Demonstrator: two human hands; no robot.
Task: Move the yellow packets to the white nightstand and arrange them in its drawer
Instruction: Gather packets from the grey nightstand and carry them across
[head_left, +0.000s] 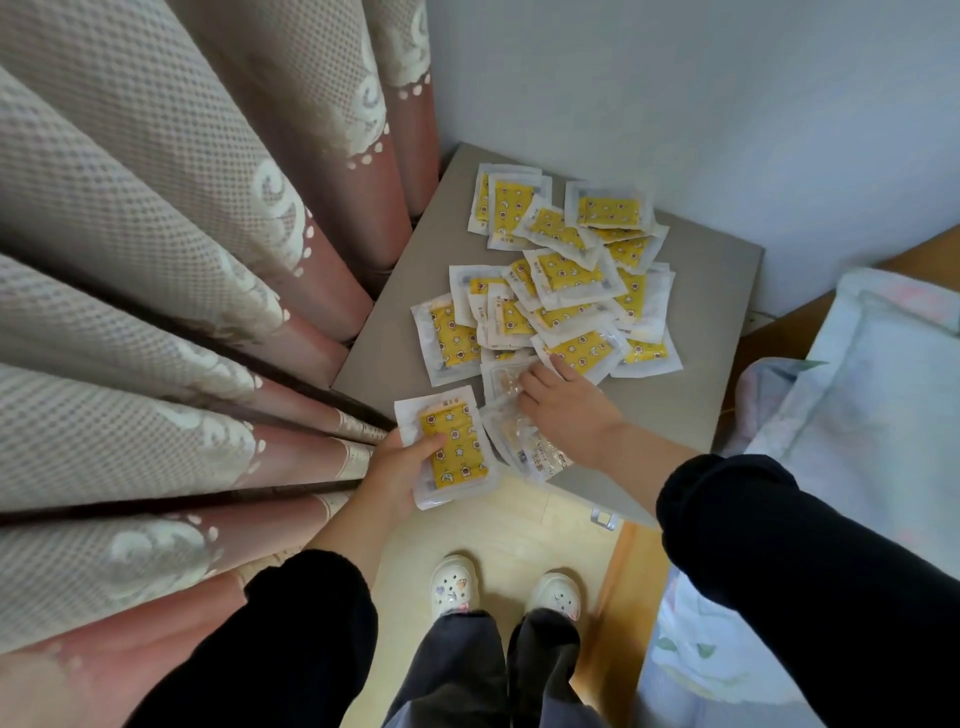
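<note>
On the grey top (675, 405) lies a packet pile (566, 291); left hand (395, 478) grips one packet (454, 449), right hand (569, 410) curls onto the pile, grip unclear.

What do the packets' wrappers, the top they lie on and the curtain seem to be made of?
Packets: the wrappers are likely thin clear plastic film, glossy. They glint and crinkle, and have whitish sealed edges.
Top: a smooth matte grey board, perhaps laminate. No grain shows.
Curtain: woven fabric with a dotted weave, hanging in soft folds.
</note>
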